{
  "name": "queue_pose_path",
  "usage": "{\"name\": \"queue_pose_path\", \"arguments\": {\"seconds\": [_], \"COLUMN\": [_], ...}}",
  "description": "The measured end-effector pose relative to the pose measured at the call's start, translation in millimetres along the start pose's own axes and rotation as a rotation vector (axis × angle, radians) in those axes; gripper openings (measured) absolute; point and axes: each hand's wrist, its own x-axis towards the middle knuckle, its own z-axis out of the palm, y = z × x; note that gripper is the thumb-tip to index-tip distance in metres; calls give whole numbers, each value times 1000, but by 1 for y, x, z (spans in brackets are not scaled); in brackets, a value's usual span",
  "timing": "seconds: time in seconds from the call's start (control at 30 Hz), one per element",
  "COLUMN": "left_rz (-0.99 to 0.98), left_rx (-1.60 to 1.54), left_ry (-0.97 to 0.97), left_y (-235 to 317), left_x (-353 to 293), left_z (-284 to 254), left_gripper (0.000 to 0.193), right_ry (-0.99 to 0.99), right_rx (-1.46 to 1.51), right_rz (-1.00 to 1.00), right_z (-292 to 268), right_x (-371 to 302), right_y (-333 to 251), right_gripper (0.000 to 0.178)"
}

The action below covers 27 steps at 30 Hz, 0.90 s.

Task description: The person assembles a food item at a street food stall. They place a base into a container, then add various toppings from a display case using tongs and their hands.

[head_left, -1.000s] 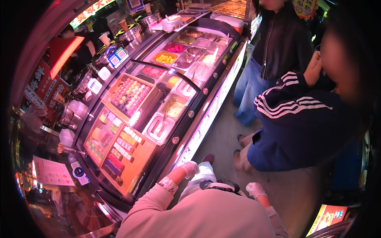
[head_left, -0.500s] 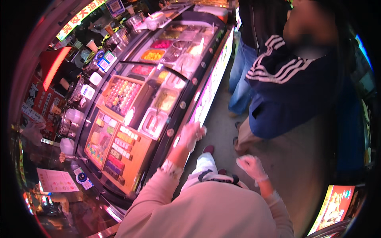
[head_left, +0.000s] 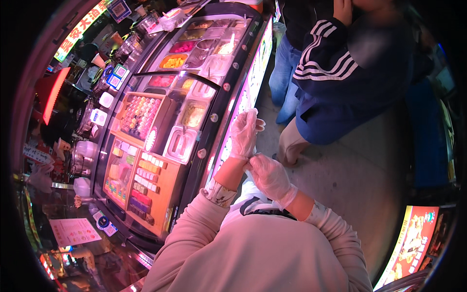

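My left hand (head_left: 243,134) wears a thin clear plastic glove and is held up beside the display counter's front edge. Its fingers are loosely bent and apart, with nothing in them. My right hand (head_left: 270,180), gloved the same way, reaches across to the left wrist. There its fingertips pinch the cuff of the left plastic glove (head_left: 239,155). Both sleeves are beige, with patterned cuffs showing at the wrists.
Left of me runs a lit glass display counter (head_left: 206,151) with metal food trays (head_left: 181,144) and wooden boxes of small sweets (head_left: 141,117). A person in a dark striped jacket (head_left: 335,73) stands ahead right, near another in jeans (head_left: 284,73). A lit sign (head_left: 407,246) stands lower right.
My right hand has come in from the right to the left wrist and closed on the glove's cuff. My left hand has risen slightly. The person in the striped jacket has shifted.
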Motion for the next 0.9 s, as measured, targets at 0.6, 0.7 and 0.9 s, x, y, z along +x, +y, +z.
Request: {"name": "queue_pose_path", "arguments": {"seconds": [0.6,0.7,0.9], "left_rz": [-706,-649,-1148], "left_rx": [-588,-363,-867], "left_ry": [-404,-300,-427], "left_y": [-85,-60,-96], "left_x": [-8,-22,-21], "left_z": [-36,-33,-62], "left_gripper": [83,80,46], "right_ry": [-204,-222,-145], "right_rx": [-258,-135,305], "right_rz": [-138,-153,268], "right_z": [-25,-8,1], "right_x": [-14,-36,-41], "right_y": [4,-9,-24], "right_gripper": [12,10,22]}}
